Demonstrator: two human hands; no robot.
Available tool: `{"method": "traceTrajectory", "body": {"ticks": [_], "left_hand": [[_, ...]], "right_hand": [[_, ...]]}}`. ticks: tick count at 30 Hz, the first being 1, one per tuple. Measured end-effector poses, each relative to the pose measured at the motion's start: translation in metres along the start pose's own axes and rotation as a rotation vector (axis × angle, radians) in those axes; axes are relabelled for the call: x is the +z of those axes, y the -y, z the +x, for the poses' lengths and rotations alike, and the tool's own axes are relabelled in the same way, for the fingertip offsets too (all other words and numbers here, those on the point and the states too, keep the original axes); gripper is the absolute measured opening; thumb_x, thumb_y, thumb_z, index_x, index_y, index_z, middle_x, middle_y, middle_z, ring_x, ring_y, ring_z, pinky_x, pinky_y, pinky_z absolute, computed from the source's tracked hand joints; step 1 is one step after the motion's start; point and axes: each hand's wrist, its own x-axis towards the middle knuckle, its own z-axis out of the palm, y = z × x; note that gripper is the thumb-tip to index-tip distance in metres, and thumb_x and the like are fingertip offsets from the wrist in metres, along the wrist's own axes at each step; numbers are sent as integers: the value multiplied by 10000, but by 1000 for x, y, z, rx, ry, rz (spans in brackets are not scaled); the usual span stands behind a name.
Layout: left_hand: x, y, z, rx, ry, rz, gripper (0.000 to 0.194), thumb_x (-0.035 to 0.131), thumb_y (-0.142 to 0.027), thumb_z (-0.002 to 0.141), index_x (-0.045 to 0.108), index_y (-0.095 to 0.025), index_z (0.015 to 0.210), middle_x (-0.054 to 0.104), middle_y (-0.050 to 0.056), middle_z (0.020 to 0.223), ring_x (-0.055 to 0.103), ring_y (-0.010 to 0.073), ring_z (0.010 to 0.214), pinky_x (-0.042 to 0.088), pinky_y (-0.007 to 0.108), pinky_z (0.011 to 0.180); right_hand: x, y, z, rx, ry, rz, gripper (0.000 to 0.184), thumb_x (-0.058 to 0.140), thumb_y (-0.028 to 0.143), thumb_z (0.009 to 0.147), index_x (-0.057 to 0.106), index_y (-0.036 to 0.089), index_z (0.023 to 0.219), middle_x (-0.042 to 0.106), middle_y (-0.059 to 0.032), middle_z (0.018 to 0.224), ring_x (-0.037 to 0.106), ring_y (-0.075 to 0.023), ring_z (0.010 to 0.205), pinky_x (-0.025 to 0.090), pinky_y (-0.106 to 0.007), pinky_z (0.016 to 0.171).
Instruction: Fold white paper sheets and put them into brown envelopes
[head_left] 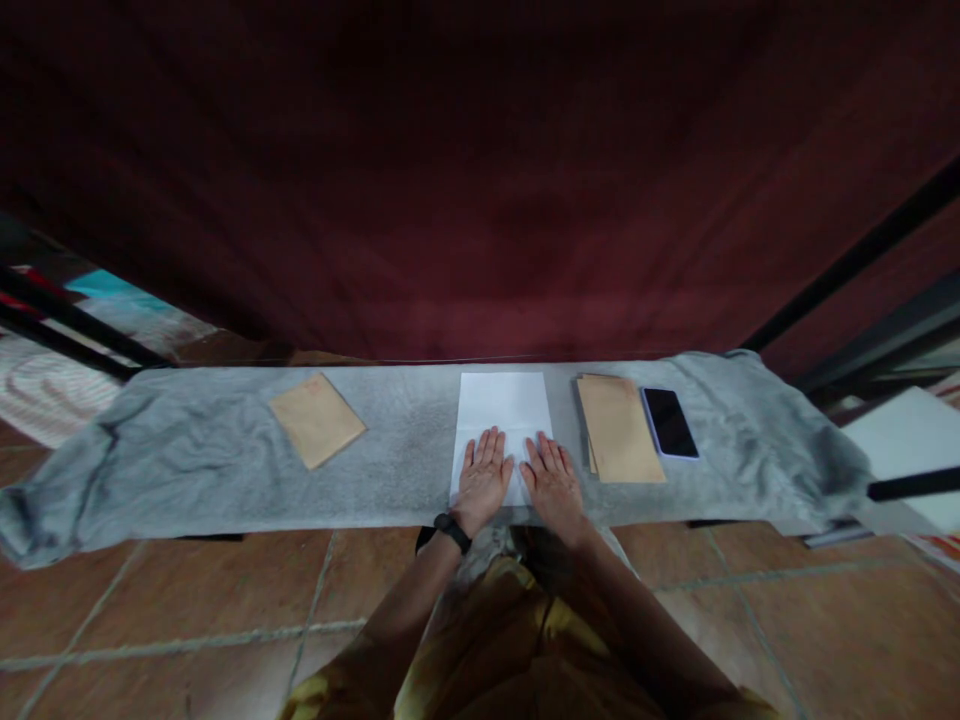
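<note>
A white sheet of paper [504, 400] lies on the grey cloth in front of me, with a faint crease across its middle. My left hand [484, 478] rests flat on the sheet's near left part, a dark band around its wrist. On the near right part lies my right hand [551, 480], palm down with its fingers stretched out. Neither hand grips anything. Just right of the sheet is a small stack of brown paper pieces [621, 430], perhaps envelopes. Another brown paper piece [318, 420] lies turned at an angle to the left.
A phone [670, 422] with a dark screen and pale edge lies beside the right-hand brown stack. Grey cloth [409, 440] covers the long narrow bench. Beyond it hangs a dark red curtain [480, 230]. Black bars [847, 265] stand at both sides, above a tiled floor [247, 590].
</note>
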Motion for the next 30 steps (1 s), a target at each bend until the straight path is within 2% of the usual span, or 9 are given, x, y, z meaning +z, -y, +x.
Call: {"method": "traceTrajectory", "body": {"ticks": [3,8,13,16,21,24,26,30], "left_hand": [[5,12,5,-95,-60,21,576,312,-360,1047,368,-119,1567,340,122,1641,260,234,1548,230,468,1270],[9,30,-1,-209,-159,19,600,323,-354,1036,351,-85,1571,376,166,1615,302,266,1533,247,490,1259],[12,33,-4,-203,-214,18,614,329,-343,1030,316,-77,1583,369,183,1615,313,279,1527,256,514,1252],[13,33,-4,-194,-215,28,609,320,-343,1033,327,-66,1576,374,194,1611,316,289,1525,274,523,1243],[10,33,-4,-185,-210,37,605,328,-348,1029,336,-90,1577,387,190,1607,336,291,1517,300,534,1232],[8,34,-5,-185,-182,39,597,315,-279,1015,321,-100,1585,384,191,1608,339,290,1516,313,552,1223],[6,35,-6,-168,-170,41,606,317,-218,996,304,-117,1594,383,180,1611,331,284,1519,321,559,1217],[3,33,-5,-163,-183,63,600,339,-231,996,333,-105,1582,388,184,1608,336,296,1516,320,545,1220]], "right_hand": [[2,1,0,14,-14,-3,536,366,370,1076,408,139,1558,378,-174,1620,402,-302,1463,301,-505,1193],[5,3,-2,53,-52,-14,546,346,356,1081,390,94,1559,422,-183,1591,420,-297,1452,312,-492,1188],[4,13,8,139,-80,-32,547,383,356,1070,459,23,1498,460,-242,1547,464,-325,1418,298,-518,1194],[-1,24,23,141,-67,-14,532,412,376,1061,503,56,1476,475,-229,1540,471,-327,1417,251,-549,1214],[-12,53,51,93,67,45,519,403,422,1055,580,112,1433,518,-187,1514,476,-325,1421,157,-560,1249],[-13,70,64,71,145,100,512,361,418,1062,568,162,1454,542,-142,1503,495,-305,1410,188,-547,1245],[-9,75,69,62,140,145,511,336,416,1068,532,198,1487,495,-101,1548,456,-279,1443,228,-513,1240],[7,65,71,50,121,168,501,355,396,1072,515,183,1497,418,-91,1600,408,-262,1475,268,-472,1233]]}}
